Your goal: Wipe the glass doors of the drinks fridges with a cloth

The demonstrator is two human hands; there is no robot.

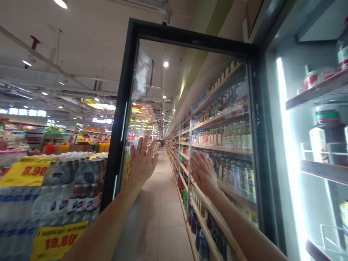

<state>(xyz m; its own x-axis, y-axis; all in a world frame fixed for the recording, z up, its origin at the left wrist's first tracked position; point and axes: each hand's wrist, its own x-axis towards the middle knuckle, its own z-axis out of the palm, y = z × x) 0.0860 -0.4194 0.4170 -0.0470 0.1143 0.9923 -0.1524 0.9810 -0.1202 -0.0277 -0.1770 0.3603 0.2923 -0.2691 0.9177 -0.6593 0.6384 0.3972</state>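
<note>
A black-framed glass cooler door [125,108] stands swung wide into a supermarket aisle. My left hand [143,159] is raised with its fingers spread, palm flat against the glass near the door's left edge. My right hand [202,172] is also open and presses flat on the glass further right, slightly blurred. Neither hand holds anything. Through the glass I see the aisle floor and long shelves of bottled drinks [225,141].
The lit cooler interior [312,145] is on the right, with bottles on its wire shelves. Stacked packs of bottled water [65,188] with yellow price signs [25,170] stand at the left. The tiled aisle [165,210] runs straight ahead.
</note>
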